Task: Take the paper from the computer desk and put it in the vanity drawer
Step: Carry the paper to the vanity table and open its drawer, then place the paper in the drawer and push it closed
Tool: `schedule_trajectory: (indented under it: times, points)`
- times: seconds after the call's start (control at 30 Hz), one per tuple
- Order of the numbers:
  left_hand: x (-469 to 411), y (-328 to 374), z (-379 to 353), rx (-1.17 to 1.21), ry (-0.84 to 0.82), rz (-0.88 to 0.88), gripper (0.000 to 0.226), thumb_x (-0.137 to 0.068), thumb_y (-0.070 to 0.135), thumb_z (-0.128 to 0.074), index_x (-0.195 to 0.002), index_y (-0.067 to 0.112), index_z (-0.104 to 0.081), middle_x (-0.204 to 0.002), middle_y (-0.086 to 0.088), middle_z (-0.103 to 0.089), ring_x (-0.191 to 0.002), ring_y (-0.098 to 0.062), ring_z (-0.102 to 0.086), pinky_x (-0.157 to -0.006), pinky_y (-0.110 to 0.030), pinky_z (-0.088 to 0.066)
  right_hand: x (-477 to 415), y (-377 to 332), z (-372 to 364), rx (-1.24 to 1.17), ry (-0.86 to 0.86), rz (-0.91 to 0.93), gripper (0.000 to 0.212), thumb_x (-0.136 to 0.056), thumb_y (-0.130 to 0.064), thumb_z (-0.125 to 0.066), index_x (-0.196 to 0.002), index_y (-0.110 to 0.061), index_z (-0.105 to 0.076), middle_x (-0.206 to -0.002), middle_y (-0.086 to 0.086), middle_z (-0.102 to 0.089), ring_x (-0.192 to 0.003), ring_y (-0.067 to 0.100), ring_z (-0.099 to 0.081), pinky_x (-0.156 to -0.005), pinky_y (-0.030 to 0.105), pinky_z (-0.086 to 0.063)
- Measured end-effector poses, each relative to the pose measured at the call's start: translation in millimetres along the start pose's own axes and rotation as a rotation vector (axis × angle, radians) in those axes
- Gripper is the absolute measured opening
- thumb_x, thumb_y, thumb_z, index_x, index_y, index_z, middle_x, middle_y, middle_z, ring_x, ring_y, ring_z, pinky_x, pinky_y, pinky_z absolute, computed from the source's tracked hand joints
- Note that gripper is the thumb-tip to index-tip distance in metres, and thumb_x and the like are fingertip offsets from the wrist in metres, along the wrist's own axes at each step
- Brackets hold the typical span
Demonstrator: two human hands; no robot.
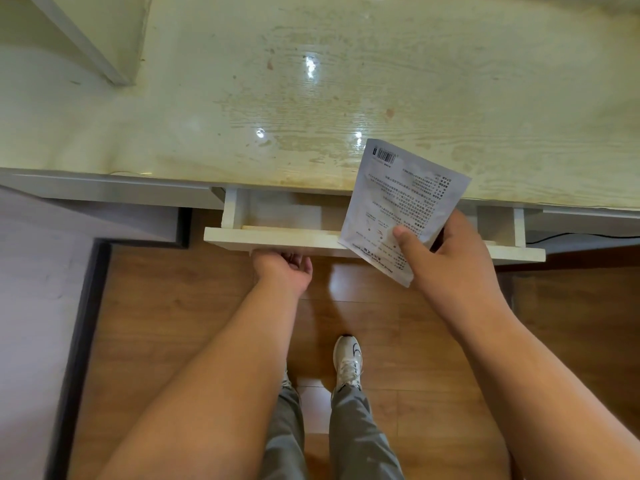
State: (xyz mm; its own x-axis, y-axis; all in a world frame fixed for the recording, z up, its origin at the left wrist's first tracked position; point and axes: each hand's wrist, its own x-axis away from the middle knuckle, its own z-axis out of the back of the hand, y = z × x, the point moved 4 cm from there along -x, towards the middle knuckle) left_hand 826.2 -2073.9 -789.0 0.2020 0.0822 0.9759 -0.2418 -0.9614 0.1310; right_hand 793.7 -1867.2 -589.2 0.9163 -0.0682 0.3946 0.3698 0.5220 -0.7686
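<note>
A white printed paper point(398, 199) with a barcode at its top is pinched at its lower corner by my right hand point(446, 258), held tilted above the right half of the drawer. The vanity drawer point(277, 237) is pulled partly out from under the pale wood-grain top point(346, 91); the visible part of its inside looks bare. My left hand point(282, 266) hooks its fingers under the drawer's front panel from below, left of the paper.
A grey cabinet side point(138, 216) stands left of the drawer. Below is wooden floor point(190, 299), with my legs and a white shoe point(348, 358). A dark cable point(581, 235) runs under the top at the right.
</note>
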Motion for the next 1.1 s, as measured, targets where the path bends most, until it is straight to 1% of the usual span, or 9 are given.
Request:
schedule_trajectory:
  times: [0.2, 0.3, 0.37, 0.43, 0.53, 0.6, 0.73, 0.97, 1.1]
  points:
    - [5, -5, 17, 0.033, -0.054, -0.011, 0.034, -0.099, 0.042, -0.042, -0.083, 0.018, -0.059, -0.083, -0.004, -0.063, -0.080, -0.022, -0.062, -0.077, -0.039, -0.046, 6, -1, -1, -0.035, 0.005, -0.020, 0.028, -0.097, -0.031, -0.065, -0.125, -0.034, -0.060, -0.109, -0.024, -0.067, -0.099, -0.006, -0.063, -0.075, 0.020, -0.052]
    - [18, -2, 24, -0.077, -0.065, -0.007, 0.035, -0.105, 0.039, -0.039, -0.108, 0.014, -0.063, -0.104, -0.007, -0.069, -0.101, -0.023, -0.067, -0.087, -0.040, -0.048, 8, 1, -1, -0.067, 0.022, -0.046, 0.026, -0.097, -0.031, -0.065, -0.123, -0.032, -0.062, -0.110, -0.020, -0.070, -0.101, -0.001, -0.065, -0.079, 0.026, -0.055]
    - [38, 0, 32, -0.329, 0.028, -0.016, 0.030, -0.105, 0.034, -0.044, -0.109, 0.011, -0.062, -0.098, -0.007, -0.065, -0.091, -0.021, -0.066, -0.077, -0.034, -0.051, 10, 1, -1, -0.140, 0.031, -0.074, 0.019, -0.097, -0.033, -0.064, -0.116, -0.036, -0.063, -0.108, -0.018, -0.071, -0.098, 0.000, -0.067, -0.080, 0.027, -0.056]
    - [66, 2, 37, -0.711, 0.090, -0.111, 0.020, -0.102, 0.027, -0.051, -0.093, 0.013, -0.061, -0.083, -0.003, -0.058, -0.071, -0.015, -0.057, -0.061, -0.026, -0.047, 11, 2, -2, -0.243, 0.037, -0.113, 0.017, -0.098, -0.033, -0.063, -0.113, -0.038, -0.066, -0.107, -0.017, -0.075, -0.097, -0.001, -0.070, -0.080, 0.026, -0.056]
    - [117, 4, 26, -1.043, -0.158, -0.333, 0.018, -0.102, 0.020, -0.050, -0.090, 0.014, -0.062, -0.077, -0.002, -0.062, -0.061, -0.012, -0.055, -0.055, -0.024, -0.041, 12, 2, -7, -0.344, 0.034, -0.162, 0.024, -0.095, -0.033, -0.064, -0.117, -0.034, -0.071, -0.113, -0.016, -0.078, -0.104, 0.004, -0.073, -0.091, 0.036, -0.059]
    - [151, 4, 14, -1.064, -0.353, -0.383, 0.021, -0.104, 0.023, -0.050, -0.097, 0.013, -0.067, -0.081, -0.004, -0.072, -0.065, -0.012, -0.065, -0.057, -0.024, -0.047, 12, 2, -12, -0.439, 0.034, -0.198, 0.025, -0.095, -0.027, -0.064, -0.119, -0.030, -0.072, -0.116, -0.011, -0.079, -0.107, 0.011, -0.074, -0.092, 0.039, -0.060]
    - [180, 8, -8, -1.025, -0.492, -0.419, 0.029, -0.100, 0.039, -0.061, -0.126, 0.030, -0.052, -0.105, 0.001, -0.081, -0.096, -0.014, -0.078, -0.077, -0.033, -0.063, 17, 2, -23, -0.681, 0.015, -0.285, 0.028, -0.097, -0.009, -0.063, -0.122, -0.018, -0.071, -0.116, 0.002, -0.080, -0.105, 0.021, -0.077, -0.069, 0.023, -0.058]
    - [162, 32, -31, -1.026, -0.389, -0.579, 0.056, -0.091, 0.009, -0.074, -0.138, 0.025, -0.047, -0.102, -0.005, -0.080, -0.093, -0.017, -0.079, -0.084, -0.041, -0.063, 20, 11, -33, -0.742, -0.018, -0.427, 0.029, -0.093, -0.012, -0.069, -0.122, -0.016, -0.066, -0.109, 0.008, -0.082, -0.087, 0.021, -0.076, -0.083, 0.035, -0.050]
    - [157, 45, -36, -1.153, -0.347, -0.656, 0.066, -0.090, 0.013, -0.075, -0.147, 0.031, -0.046, -0.103, -0.003, -0.079, -0.093, -0.016, -0.077, -0.085, -0.039, -0.062, 13, 19, -14, -0.544, 0.055, -0.327, 0.054, -0.088, -0.006, -0.076, -0.132, -0.028, -0.052, -0.110, 0.011, -0.078, -0.101, 0.023, -0.077, -0.088, 0.034, -0.061]
